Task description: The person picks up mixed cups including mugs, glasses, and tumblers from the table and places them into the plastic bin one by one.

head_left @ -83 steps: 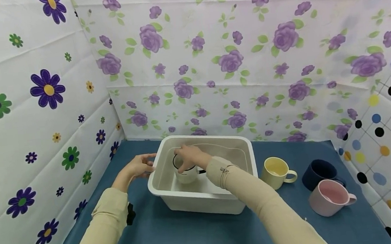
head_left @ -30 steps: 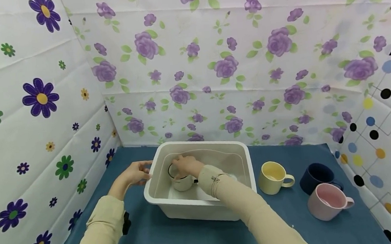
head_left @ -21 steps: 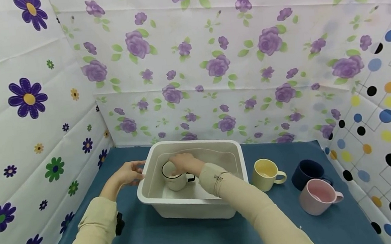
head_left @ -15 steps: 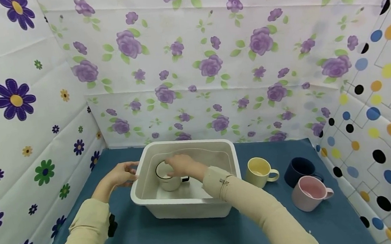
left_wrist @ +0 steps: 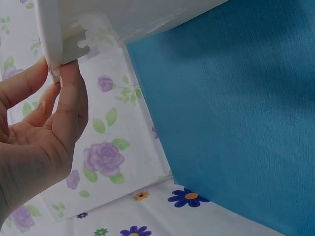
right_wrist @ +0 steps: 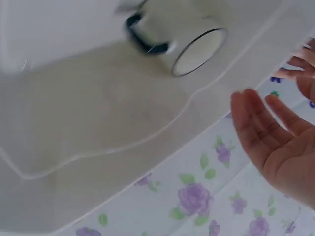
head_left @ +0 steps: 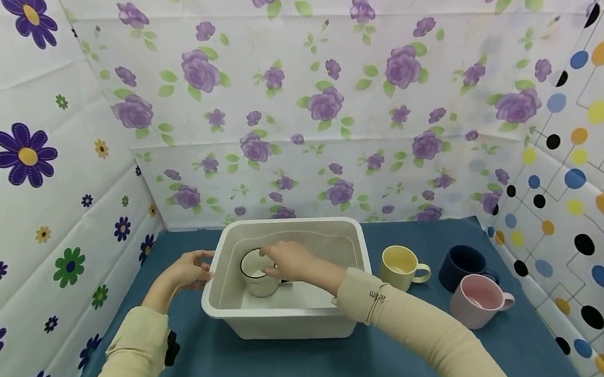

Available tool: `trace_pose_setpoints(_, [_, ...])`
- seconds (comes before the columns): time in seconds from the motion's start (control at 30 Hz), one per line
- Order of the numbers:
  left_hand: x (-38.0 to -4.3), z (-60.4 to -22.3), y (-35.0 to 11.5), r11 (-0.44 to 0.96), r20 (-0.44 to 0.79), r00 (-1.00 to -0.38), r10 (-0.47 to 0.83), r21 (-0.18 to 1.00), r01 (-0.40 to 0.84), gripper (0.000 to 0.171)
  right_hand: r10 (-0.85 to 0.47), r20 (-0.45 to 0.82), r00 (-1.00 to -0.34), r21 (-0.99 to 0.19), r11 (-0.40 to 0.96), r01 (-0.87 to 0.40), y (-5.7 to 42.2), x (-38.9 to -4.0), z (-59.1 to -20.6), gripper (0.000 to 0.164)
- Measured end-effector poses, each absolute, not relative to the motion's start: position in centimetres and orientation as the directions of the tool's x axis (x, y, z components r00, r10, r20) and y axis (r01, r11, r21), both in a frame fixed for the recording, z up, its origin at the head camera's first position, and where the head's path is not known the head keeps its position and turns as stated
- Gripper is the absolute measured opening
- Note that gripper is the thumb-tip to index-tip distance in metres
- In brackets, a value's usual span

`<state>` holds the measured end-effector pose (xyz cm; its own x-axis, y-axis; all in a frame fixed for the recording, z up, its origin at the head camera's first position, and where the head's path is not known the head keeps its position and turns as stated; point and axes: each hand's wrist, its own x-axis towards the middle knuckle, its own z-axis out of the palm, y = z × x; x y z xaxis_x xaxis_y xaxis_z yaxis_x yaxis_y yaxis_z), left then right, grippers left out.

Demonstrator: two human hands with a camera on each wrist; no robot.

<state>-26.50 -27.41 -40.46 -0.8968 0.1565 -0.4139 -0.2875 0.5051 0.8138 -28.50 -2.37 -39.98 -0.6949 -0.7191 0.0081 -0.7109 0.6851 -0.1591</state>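
In the head view a white plastic basin (head_left: 291, 313) stands on the table. Inside it, near the left end, sits a white enamel mug (head_left: 259, 286) with a dark rim and a dark handle. My right hand (head_left: 296, 263) is just above and to the right of the mug, fingers loosely extended. The right wrist view shows that hand (right_wrist: 281, 145) apart from the mug (right_wrist: 179, 37), holding nothing. At the basin's left end my left hand (head_left: 184, 272) pinches the rim between thumb and fingers, as the left wrist view shows of the basin (left_wrist: 48, 37).
To the right of the basin stand a yellow mug (head_left: 399, 264), a dark blue mug (head_left: 461, 267) and a pink mug (head_left: 476, 302). Blue cloth (head_left: 275, 373) covers the table. Patterned sheets (head_left: 294, 93) enclose the back and both sides.
My right hand has let go of the enamel mug and drawn up and right from it; the mug stays in the basin. The left hand stays at the rim. The head view has shifted slightly.
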Motion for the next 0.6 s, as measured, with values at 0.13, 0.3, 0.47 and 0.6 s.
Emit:
trace_pose_setpoints(0.13, [-26.4, -40.4, -27.4, 0.506, -0.418, -0.895, 0.157, 0.812, -0.29, 0.068, -0.74, 0.046, -0.671, -0.152, 0.659, -0.737, -2.4, -27.9, -38.7, 0.037])
trace_pose_setpoints(0.3, [-26.3, -40.4, -27.4, 0.514, -0.423, -0.894, 0.151, 0.806, -0.295, 0.067, -0.74, 0.035, -0.672, -0.156, 0.66, -0.735, -1.7, -27.0, -37.7, 0.036])
trace_pose_setpoints(0.47, [-26.5, -40.3, -27.3, 0.532, -0.429, -0.892, 0.144, 0.794, -0.296, 0.067, -0.747, 0.055, -0.663, -0.143, 0.651, -0.745, -0.5, -26.0, -37.4, 0.035])
trace_pose_setpoints(0.6, [-26.5, -40.3, -27.3, 0.54, -0.433, -0.889, 0.149, 0.789, -0.294, 0.068, -0.763, 0.094, -0.64, -0.127, 0.628, -0.768, 0.4, -25.0, -36.9, 0.032])
